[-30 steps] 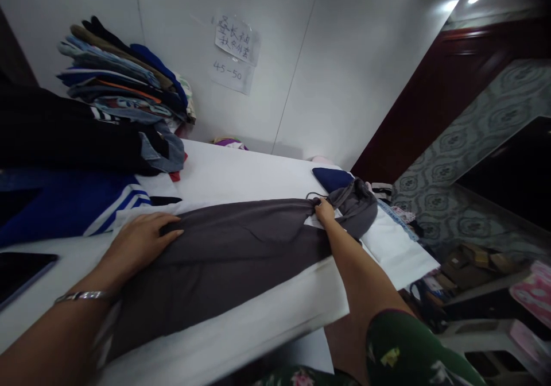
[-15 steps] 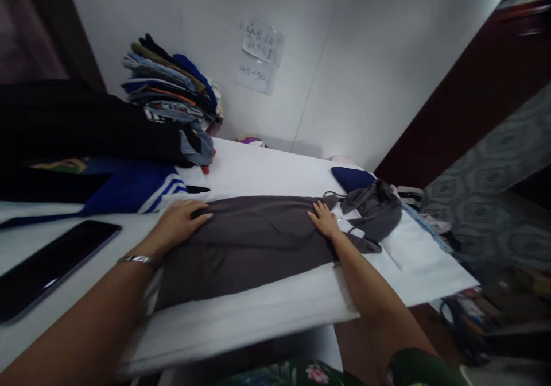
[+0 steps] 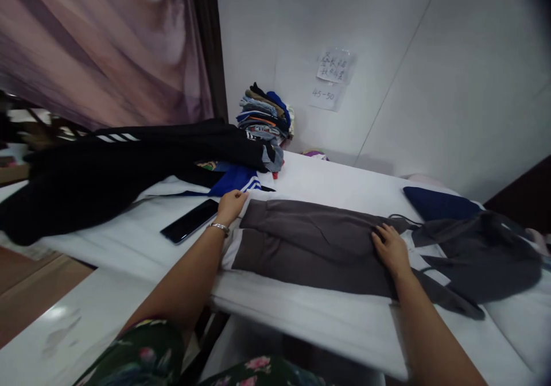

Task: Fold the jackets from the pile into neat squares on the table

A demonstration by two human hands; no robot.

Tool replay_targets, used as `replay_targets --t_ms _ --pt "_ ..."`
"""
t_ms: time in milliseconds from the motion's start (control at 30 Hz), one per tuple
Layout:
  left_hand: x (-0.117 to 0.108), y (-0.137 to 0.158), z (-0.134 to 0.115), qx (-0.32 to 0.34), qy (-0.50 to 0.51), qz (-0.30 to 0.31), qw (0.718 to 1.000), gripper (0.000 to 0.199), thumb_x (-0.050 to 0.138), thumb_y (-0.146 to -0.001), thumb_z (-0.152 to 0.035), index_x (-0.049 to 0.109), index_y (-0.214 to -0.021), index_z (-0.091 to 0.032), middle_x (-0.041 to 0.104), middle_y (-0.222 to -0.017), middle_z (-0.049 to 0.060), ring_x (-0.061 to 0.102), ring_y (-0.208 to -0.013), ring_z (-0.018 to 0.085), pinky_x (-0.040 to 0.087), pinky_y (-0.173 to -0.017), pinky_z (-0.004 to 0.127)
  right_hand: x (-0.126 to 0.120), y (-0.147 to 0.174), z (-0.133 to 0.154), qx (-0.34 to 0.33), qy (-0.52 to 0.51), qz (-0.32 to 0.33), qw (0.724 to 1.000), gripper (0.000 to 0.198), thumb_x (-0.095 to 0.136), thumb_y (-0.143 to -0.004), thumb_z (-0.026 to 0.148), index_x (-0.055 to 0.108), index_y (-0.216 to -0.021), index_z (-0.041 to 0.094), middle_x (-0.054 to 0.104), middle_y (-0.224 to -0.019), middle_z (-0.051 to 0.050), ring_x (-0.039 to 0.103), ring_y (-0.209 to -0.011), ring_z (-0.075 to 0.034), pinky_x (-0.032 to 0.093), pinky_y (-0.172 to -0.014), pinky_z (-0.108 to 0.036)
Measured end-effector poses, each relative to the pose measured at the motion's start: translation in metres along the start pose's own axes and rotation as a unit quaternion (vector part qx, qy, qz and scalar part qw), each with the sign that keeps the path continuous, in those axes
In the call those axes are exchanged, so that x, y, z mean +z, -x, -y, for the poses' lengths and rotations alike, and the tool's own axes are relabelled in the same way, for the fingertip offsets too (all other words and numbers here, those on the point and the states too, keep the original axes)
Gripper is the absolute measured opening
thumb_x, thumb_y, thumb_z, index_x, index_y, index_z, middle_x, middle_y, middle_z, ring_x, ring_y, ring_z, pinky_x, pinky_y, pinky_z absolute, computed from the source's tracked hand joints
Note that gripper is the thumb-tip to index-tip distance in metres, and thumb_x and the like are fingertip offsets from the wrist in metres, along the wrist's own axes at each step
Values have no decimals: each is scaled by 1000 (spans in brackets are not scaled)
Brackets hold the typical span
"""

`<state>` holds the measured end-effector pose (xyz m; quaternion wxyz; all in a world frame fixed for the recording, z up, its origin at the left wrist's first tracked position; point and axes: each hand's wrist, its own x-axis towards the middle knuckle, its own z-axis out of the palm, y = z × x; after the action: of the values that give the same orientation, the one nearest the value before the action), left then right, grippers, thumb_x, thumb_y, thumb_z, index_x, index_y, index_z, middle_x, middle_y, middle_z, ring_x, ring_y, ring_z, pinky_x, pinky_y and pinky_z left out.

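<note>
My left hand (image 3: pixel 232 205) pinches white cloth (image 3: pixel 233 249) edging the long dark-grey fabric garment (image 3: pixel 312 236), my right hand (image 3: pixel 392 249) spread flat on it.

The left hand (image 3: pixel 232 207), earlier resting on the long dark-grey fabric hooded garment (image 3: pixel 318 242), now sits just past its end opposite the hood; the right hand (image 3: pixel 392 251), earlier pinching near the hood, lies flat.

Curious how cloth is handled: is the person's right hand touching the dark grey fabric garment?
Touching: the head view shows the right hand resting on the garment.
</note>
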<state>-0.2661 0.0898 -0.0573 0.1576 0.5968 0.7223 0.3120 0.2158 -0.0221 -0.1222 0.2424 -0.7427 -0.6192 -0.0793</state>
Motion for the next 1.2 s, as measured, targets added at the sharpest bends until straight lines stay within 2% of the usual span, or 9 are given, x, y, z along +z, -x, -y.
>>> replay_targets --t_ms 167,333,467,667,767,867,1000,1100,1200 --pt "-7 1 4 -11 -46 66 997 47 48 -76 -61 66 -70 -18 65 -62 8 62 -72 24 37 -62 30 -19 5 17 -107 -123 -55 985 46 37 -89 47 64 -115 21 62 -124 -10 47 -128 -25 37 -106 -47" --pt "-7 7 -1 19 -58 107 992 40 59 -70 -58 65 -74 -18 67 -70 5 60 -71 22 36 -61 28 -17 16 52 -164 -109 78 977 49 39 -90 51 54 -130 26 46 -143 -7 32 -138 -26 31 -109 -51" --pt "-2 8 -3 24 -57 75 995 32 57 -76 -47 65 -84 -17 68 -83 4 58 -75 18 35 -62 26 -7 22 61 -157 -48 181 970 50 40 -90 51 49 -135 29 36 -150 -6 27 -140 -28 26 -110 -55" --pt "-27 20 -11 -12 -82 -4 997 37 49 -80 -52 63 -81 -18 67 -80 5 56 -74 17 32 -60 26 -8 21 58 -160 -54 181 969 51 40 -91 51 49 -135 27 36 -150 -7 27 -140 -27 27 -110 -55" --pt "-39 48 -16 13 -109 71 991 46 45 -81 -59 61 -67 -19 63 -68 3 55 -66 17 30 -56 26 -8 21 58 -165 -58 177 969 51 41 -90 51 50 -134 26 36 -149 -8 28 -140 -29 28 -109 -55" --pt "-37 82 -18 34 -147 159 976 52 42 -79 -66 61 -67 -19 65 -70 4 56 -68 18 30 -56 27 -7 21 58 -161 -62 176 969 51 41 -90 51 50 -134 27 37 -149 -8 28 -140 -29 28 -109 -56" --pt "-26 107 -16 35 -151 139 978 42 49 -78 -61 61 -77 -20 67 -82 5 59 -77 21 33 -60 27 -10 21 60 -147 -71 188 968 52 41 -90 52 50 -134 27 36 -150 -7 27 -140 -28 25 -111 -55" --pt "-26 104 -12 54 -98 100 989 37 47 -81 -55 58 -75 -21 66 -77 2 59 -73 18 35 -61 26 -14 22 63 -139 -76 195 968 56 42 -89 54 47 -137 26 34 -151 -7 24 -141 -28 23 -112 -55" --pt "-28 93 -7 47 -119 89 988 36 46 -82 -54 58 -75 -21 65 -75 2 59 -73 19 35 -60 26 -19 23 68 -136 -71 199 968 57 42 -89 55 46 -138 26 32 -152 -7 22 -142 -28 20 -113 -56"
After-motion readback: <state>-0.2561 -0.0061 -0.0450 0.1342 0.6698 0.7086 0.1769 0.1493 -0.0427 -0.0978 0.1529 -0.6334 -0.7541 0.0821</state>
